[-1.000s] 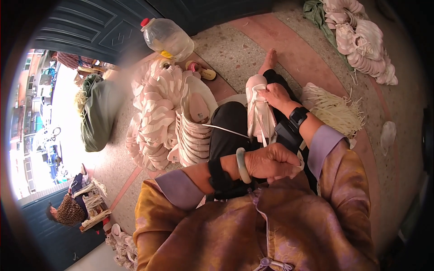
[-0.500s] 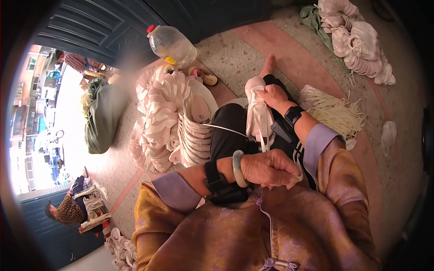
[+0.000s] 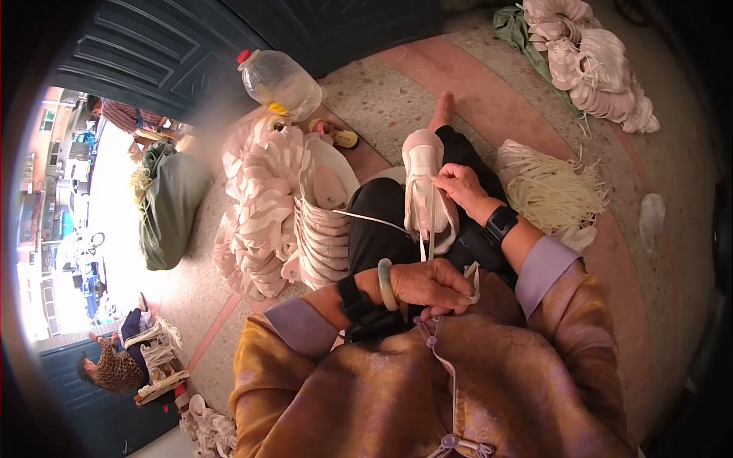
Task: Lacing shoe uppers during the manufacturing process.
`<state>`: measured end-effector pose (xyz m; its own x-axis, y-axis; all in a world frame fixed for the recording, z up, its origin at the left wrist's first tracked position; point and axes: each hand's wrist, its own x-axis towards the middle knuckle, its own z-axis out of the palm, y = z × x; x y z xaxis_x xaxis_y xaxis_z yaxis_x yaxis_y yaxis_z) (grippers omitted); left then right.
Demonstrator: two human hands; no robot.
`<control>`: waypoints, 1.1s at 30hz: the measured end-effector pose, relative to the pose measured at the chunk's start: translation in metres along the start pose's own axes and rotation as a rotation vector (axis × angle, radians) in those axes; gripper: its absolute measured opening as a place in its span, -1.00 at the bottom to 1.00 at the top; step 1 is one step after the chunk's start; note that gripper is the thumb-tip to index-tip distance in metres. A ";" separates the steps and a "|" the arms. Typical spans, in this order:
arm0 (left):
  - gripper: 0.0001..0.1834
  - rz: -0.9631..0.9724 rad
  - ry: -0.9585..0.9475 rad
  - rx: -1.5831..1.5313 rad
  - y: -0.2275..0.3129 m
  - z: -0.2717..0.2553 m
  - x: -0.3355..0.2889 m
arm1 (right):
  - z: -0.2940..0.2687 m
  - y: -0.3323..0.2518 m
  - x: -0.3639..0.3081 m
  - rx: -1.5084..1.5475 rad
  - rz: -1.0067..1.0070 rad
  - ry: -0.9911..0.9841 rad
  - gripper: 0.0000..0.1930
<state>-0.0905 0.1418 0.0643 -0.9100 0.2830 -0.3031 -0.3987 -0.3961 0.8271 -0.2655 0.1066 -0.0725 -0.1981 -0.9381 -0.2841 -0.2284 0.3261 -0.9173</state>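
On my lap lies a pale pink-white shoe upper [image 3: 424, 183], toe pointing away from me. White shoelace [image 3: 431, 237] runs from its eyelet area toward my body. My left hand [image 3: 437, 287], with a bangle at the wrist, is closed on the shoelace close to my chest; a loop of it sticks up beside the fingers. Against the upper's right edge, my right hand [image 3: 463, 185] pinches at the eyelet row; its fingertips partly hide what they grip.
Stacked pale uppers [image 3: 263, 206] stand at my left. A bundle of laces [image 3: 553, 187] lies right. Beyond are a clear plastic jug [image 3: 279, 84], a slipper [image 3: 336, 133] and another pile of uppers [image 3: 592, 65]. A green sack [image 3: 172, 206] and a seated person [image 3: 118, 362] are far left.
My right hand has slid from near the toe back along the upper's right edge. My left hand has shifted slightly left, still holding the lace. The upper is tilted slightly differently.
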 end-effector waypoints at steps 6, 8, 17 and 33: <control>-0.76 0.057 -0.010 -0.018 -0.009 0.000 0.003 | 0.003 0.008 0.006 0.011 0.085 -0.015 -0.66; -0.76 0.054 -0.001 -0.030 -0.010 0.000 0.002 | 0.004 0.004 0.006 0.018 0.133 -0.022 -0.64; -0.79 0.160 -0.019 0.009 -0.008 0.004 0.009 | -0.005 0.025 0.009 -0.245 -0.069 0.131 -0.70; -0.78 0.285 0.293 0.086 0.012 0.007 0.017 | -0.011 0.021 -0.024 -0.490 -0.280 -0.080 -0.72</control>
<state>-0.1098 0.1476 0.0726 -0.9814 -0.0930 -0.1680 -0.1266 -0.3443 0.9303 -0.2760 0.1372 -0.0813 0.0017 -0.9963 -0.0862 -0.6810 0.0620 -0.7296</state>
